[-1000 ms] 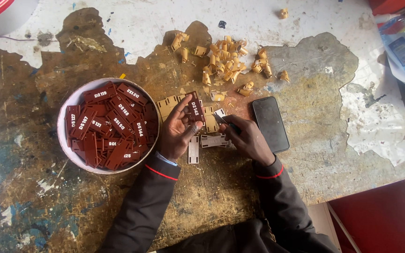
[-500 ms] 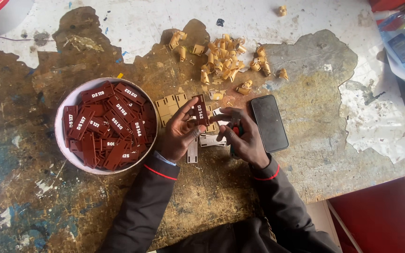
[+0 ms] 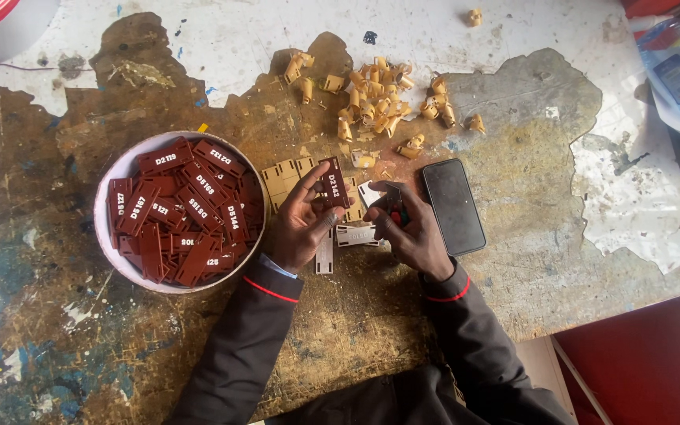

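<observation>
At frame centre, the left hand (image 3: 302, 224) pinched a dark red tag (image 3: 334, 183). The right hand (image 3: 407, 230), just right of it, gripped a small tool (image 3: 394, 206).

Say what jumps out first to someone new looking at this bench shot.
The white bowl at left, heaped with dark red tags bearing white print. At centre the left hand holds one red tag upright, while the right hand grips a small tool beside it. A black phone lies to the right, below tan curled scraps on the worn table.

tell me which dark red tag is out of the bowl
The dark red tag pinched upright in the left hand; every other one lies in the white bowl.
</observation>
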